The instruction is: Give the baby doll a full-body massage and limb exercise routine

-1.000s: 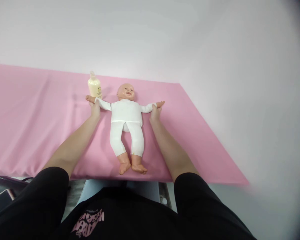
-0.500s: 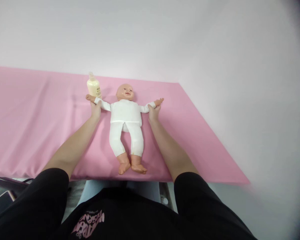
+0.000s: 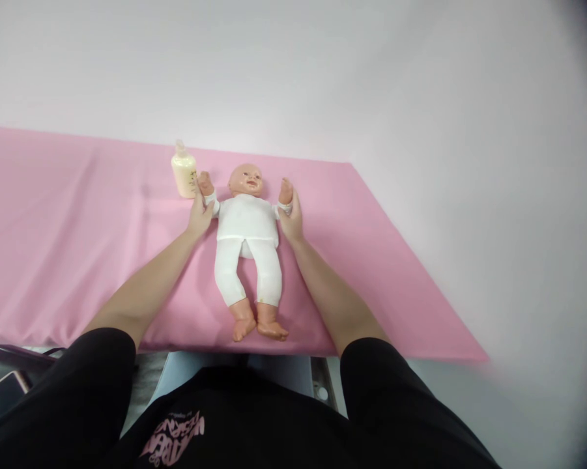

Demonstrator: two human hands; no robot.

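Note:
A baby doll in a white top and white trousers lies on its back, head away from me and bare feet toward me. My left hand is closed around the doll's arm on the left, thumb on the white sleeve. On the other side, my right hand grips the doll's other arm near the wrist. Both doll arms are bent, with the doll's hands raised beside its head. Just beyond my left hand stands a pump bottle of pale yellow liquid.
A pink sheet covers the table under the doll, with creases on the left. Its front edge runs close to my body. A white wall rises behind. At lower left, a phone-like device lies on a dark surface.
Both hands have moved inward toward the doll's body. The doll's arms, stretched out sideways before, are now bent up near its head. The bottle and the doll's legs have stayed in place.

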